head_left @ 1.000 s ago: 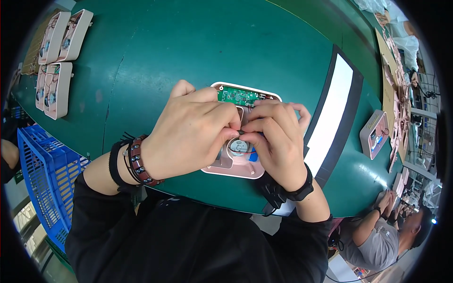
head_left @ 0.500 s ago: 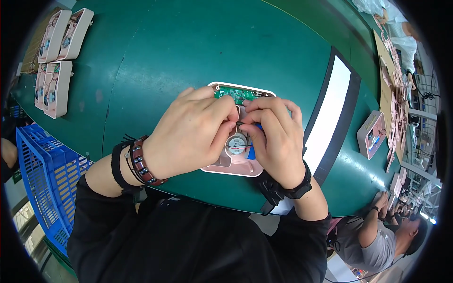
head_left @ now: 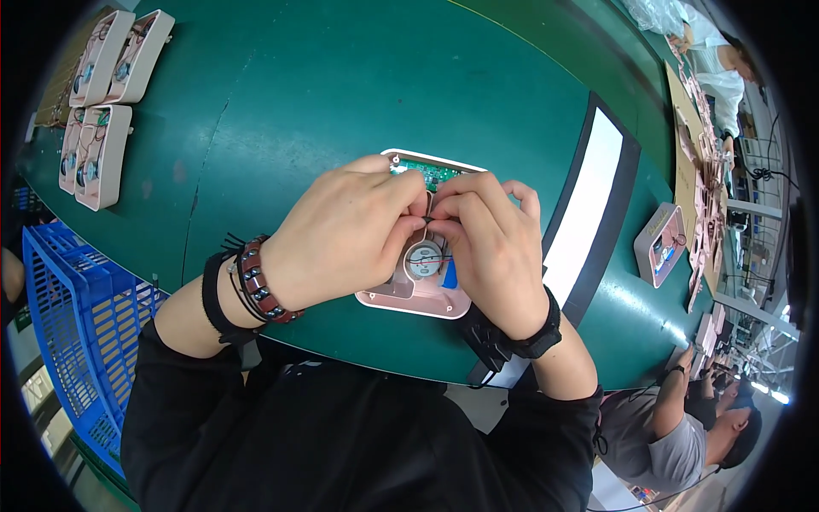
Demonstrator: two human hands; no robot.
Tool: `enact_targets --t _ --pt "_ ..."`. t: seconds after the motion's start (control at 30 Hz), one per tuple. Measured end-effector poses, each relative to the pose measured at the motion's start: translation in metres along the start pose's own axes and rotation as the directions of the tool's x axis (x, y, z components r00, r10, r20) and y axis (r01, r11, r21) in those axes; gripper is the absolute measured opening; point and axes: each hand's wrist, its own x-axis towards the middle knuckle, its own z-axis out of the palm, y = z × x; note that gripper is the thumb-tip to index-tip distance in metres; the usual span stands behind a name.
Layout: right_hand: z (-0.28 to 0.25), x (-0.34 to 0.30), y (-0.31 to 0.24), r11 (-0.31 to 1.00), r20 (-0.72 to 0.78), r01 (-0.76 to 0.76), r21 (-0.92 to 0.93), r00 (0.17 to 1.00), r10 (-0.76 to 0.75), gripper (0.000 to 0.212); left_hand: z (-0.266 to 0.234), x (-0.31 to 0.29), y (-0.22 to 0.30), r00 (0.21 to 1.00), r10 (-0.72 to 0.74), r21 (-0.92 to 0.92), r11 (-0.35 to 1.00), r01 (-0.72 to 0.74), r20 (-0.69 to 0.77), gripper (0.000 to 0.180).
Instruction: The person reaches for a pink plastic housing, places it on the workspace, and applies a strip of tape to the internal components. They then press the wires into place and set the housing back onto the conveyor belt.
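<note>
While pinched between thumb and forefinger of the bare left hand point(head_left: 337, 230) and of the bare right hand point(head_left: 503, 247), hidden for the most part by fingertips: a tiny dark piece point(head_left: 428, 220), too small and covered to tell its kind or direction. Closed on it from both sides, with fingers curled and tips nearly meeting, over the middle of an open, shallow pink plastic housing point(head_left: 426, 300) with a pale rim and rounded corners. Inside, at the far end, a green printed circuit board point(head_left: 439, 173), partly behind the fingers; nearer, a round silvery disc point(head_left: 422, 256) beside a curved pink inner wall, crossed by thin red and black wires point(head_left: 433, 263), with a bright blue block point(head_left: 450, 275) just to the right. Resting on a dark green tabletop point(head_left: 290, 111), open side up, circuit-board end away from the body, long axis running fore and aft, far end leaning slightly right. Farther right, a long white panel point(head_left: 584, 196) with a black border, then another open pink housing point(head_left: 646, 256). Well to the left, four similar pink housings point(head_left: 109, 162) in pairs, and, beside the table edge, a blue slatted plastic crate point(head_left: 81, 341).
</note>
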Motion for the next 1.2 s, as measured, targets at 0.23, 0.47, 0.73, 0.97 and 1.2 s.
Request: enact_targets --t 0.23,0.47,0.73,0.97,1.2 --pt "-0.001 0.005 -0.004 0.999 0.038 -0.046 -0.027 0.998 0.047 0.012 0.004 0.0 0.001 1.0 -0.019 0.136 0.991 0.02 -0.008 0.011" --pt "0.005 0.009 -0.006 0.978 0.029 -0.016 -0.207 0.999 0.023 0.011 0.011 0.003 0.003 0.994 0.1 0.34 0.937 -0.081 -0.038 0.009" --pt "-0.018 -0.004 -0.016 0.991 -0.099 -0.078 -0.108 0.993 0.067 0.013 -0.005 -0.01 0.019 0.998 0.001 0.374 0.927 0.026 -0.07 0.018" --pt "0.003 -0.059 -0.048 0.889 0.137 0.227 -0.397 0.973 -0.188 0.016 -0.058 0.049 0.017 0.932 0.264 0.459 0.879 -0.126 -0.25 0.027" --pt "-0.066 -0.055 -0.007 0.913 -0.095 -0.113 -0.392 0.992 0.083 0.015 -0.049 0.226 -0.114 0.988 0.143 0.855 0.519 -0.018 -0.066 0.048"
